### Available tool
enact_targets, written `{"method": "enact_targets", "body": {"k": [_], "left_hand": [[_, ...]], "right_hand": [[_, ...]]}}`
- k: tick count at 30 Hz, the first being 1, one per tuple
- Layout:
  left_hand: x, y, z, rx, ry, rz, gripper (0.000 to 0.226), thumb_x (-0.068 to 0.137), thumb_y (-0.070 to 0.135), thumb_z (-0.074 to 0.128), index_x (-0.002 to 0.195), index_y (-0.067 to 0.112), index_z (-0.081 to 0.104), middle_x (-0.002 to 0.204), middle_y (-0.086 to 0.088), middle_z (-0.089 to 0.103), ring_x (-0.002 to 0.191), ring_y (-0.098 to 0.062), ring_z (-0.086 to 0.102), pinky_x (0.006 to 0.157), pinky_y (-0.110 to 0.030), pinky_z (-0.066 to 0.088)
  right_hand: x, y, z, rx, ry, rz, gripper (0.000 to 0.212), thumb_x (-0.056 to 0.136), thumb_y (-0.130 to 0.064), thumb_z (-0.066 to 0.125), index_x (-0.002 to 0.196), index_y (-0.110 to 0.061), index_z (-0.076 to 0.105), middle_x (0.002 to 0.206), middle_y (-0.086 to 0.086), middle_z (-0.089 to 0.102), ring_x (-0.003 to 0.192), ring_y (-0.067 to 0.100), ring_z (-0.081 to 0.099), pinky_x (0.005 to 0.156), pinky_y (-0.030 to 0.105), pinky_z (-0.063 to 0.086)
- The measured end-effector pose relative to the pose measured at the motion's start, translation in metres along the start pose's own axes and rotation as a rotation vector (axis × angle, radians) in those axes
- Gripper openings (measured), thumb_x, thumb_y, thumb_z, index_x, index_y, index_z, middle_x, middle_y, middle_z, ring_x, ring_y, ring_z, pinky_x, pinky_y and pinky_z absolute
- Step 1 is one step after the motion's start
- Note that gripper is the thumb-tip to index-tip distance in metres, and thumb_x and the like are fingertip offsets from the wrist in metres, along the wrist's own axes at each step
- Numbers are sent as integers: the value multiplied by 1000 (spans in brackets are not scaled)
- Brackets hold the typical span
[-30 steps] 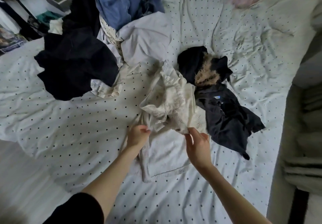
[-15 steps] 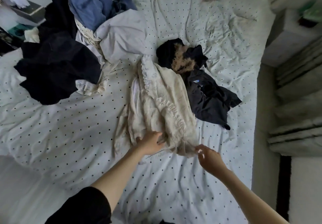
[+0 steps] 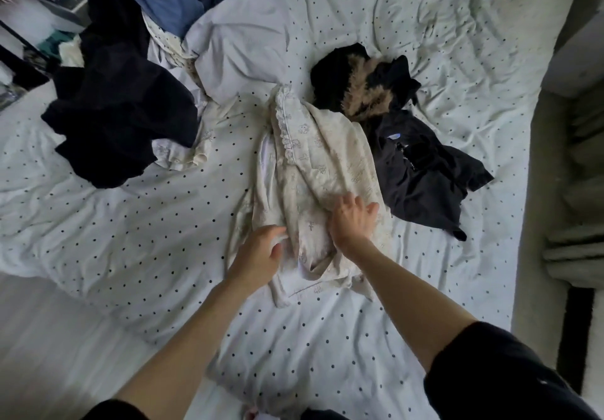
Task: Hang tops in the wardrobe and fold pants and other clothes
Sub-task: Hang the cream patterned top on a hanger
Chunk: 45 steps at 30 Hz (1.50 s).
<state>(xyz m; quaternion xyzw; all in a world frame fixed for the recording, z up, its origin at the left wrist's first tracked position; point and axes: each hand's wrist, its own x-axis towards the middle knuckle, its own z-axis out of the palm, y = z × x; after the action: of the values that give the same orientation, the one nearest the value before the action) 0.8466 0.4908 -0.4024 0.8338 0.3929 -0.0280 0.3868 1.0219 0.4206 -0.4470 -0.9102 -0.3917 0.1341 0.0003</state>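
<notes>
Cream printed fabric with a lace-trimmed edge, the cream garment (image 3: 322,171), lies lengthwise on the polka-dot bed sheet (image 3: 130,239), between a dark pile (image 3: 111,118) and a black garment (image 3: 421,171) with a fur-trimmed piece (image 3: 362,89) above it. The right hand (image 3: 353,220) presses flat on it, fingers spread; the left hand (image 3: 260,252) has its fingers curled into the fabric's left edge.

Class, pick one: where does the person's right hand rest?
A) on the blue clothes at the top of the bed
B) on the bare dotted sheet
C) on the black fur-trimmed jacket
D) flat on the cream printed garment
D: the right hand lies with fingers spread on the cream printed garment.
</notes>
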Motion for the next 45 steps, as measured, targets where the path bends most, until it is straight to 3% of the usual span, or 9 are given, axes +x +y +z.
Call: {"method": "enact_targets", "body": {"k": [5,8,11,15,20,26,28,34,45], "left_hand": [[18,11,-11,-4,87,-18,45,93,3,47,138,7,42,143,-10,41,132,-22,39,106,-24,27],[40,44,-5,10,161,76,55,92,2,50,144,8,32,150,-12,30,139,-25,27,110,-28,22],[67,82,2,147,121,236,68,91,7,54,149,23,21,157,-7,9,145,-23,7,113,-39,17],[99,112,12,479,92,394,42,90,21,58,131,22,53,147,-1,35,138,-18,25,105,-39,22],[100,141,28,296,137,452,15,90,18,59,98,8,67,91,-14,70,88,-32,61,79,-36,40],[106,168,-25,156,101,379,26,94,21,52,75,5,48,58,-6,46,64,-31,44,57,-37,31],[103,174,-62,164,135,405,31,94,21,52,68,8,42,54,-6,39,61,-30,39,56,-36,28],[48,154,-164,132,313,397,33,96,23,49,67,8,44,60,-11,44,61,-25,42,59,-34,31],[-207,26,-354,123,1099,201,29,96,25,50,84,0,58,75,-22,59,71,-34,54,60,-32,31]], "right_hand": [[-10,24,-8,585,91,168,18,94,-18,45,78,-11,51,65,-3,55,63,26,46,85,39,33],[-26,53,-29,1030,-11,183,15,85,-1,44,73,2,52,64,10,56,65,28,52,68,39,45],[-40,88,-58,1270,-89,170,27,82,8,43,65,-6,59,62,-4,55,59,4,50,58,18,41],[-61,125,-85,1392,-63,209,20,72,-5,48,54,-11,47,52,-10,45,54,4,40,55,17,33],[-81,168,-103,1210,56,308,22,80,-5,48,58,-10,50,58,-3,44,56,8,38,55,24,31],[-65,172,-136,823,74,203,16,90,-30,58,88,-14,62,74,2,61,75,22,57,72,35,42],[-55,157,-160,701,112,101,26,87,-42,62,95,-17,63,72,-7,59,75,16,56,81,36,41],[-27,81,-237,482,373,-153,20,92,-26,57,106,-20,69,96,3,72,92,25,65,92,43,43],[-109,-209,-359,467,625,-814,27,87,-14,53,104,-25,71,98,5,72,95,30,62,92,40,35]]}}
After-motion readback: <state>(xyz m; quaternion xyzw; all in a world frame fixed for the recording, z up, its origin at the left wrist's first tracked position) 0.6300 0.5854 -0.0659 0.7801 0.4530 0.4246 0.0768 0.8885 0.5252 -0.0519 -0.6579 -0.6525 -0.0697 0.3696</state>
